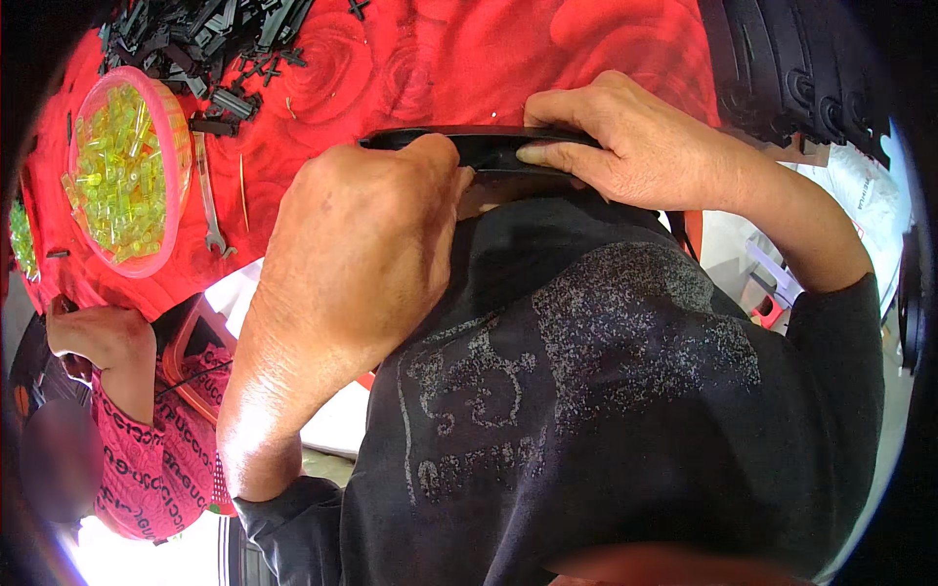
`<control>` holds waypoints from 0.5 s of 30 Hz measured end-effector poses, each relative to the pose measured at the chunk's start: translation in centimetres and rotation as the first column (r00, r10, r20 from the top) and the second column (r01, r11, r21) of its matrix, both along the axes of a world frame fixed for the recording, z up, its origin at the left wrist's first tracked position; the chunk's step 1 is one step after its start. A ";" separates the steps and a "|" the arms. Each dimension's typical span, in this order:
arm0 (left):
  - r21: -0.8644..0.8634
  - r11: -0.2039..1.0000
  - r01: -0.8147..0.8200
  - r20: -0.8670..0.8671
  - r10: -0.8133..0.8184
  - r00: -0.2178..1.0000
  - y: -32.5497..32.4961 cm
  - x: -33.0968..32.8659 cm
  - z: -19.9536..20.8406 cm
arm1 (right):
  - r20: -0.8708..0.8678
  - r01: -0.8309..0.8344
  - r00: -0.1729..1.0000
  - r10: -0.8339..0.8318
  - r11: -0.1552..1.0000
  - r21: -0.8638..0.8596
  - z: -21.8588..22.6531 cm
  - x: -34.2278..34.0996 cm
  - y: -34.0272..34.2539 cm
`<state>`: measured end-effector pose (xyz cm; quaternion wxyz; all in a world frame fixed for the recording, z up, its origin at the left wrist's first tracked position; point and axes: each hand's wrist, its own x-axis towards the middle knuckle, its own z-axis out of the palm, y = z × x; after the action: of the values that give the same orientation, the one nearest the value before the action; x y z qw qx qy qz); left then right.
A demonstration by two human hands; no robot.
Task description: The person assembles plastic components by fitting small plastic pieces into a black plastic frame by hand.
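A long, slightly curved black plastic piece [484, 151] lies crosswise in front of my chest, at the near edge of the red table. My left hand [366, 225] is closed on its left part, thumb and fingers bent, and the back of the hand hides much of the grip. My right hand [625, 142] pinches the other end, with fingers behind and thumb along the inner face. Whether anything smaller sits inside the piece under my fingers cannot be made out.
On the red rose-patterned cloth [430, 59] stands a pink basket [174, 186] of yellow-green clear tubes. A wrench [208, 200] lies beside it. Small black parts [210, 49] are heaped far left, larger black pieces [782, 73] far right. A co-worker's hand [103, 337] is at left.
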<state>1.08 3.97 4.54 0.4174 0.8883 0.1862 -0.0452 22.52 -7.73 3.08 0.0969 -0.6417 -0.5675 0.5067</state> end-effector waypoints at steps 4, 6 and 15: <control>-0.003 1.000 0.000 -0.005 0.000 1.000 -0.2 0.1 0.0 | 0.025 -0.007 1.000 0.007 1.000 0.022 -0.1 0.0 -0.2; 0.035 0.999 0.012 -0.031 -0.011 0.999 -0.3 0.1 0.0 | 0.025 -0.019 1.000 0.019 0.999 0.026 -0.1 -0.1 -0.1; 0.035 0.999 0.008 -0.003 -0.008 1.000 0.1 -0.1 -0.2 | 0.013 -0.019 1.000 0.019 1.000 0.016 -0.4 -0.3 0.2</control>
<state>0.94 4.07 4.32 0.4013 0.8962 0.1839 -0.0448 22.26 -7.51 2.70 0.0936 -0.6385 -0.5784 0.4990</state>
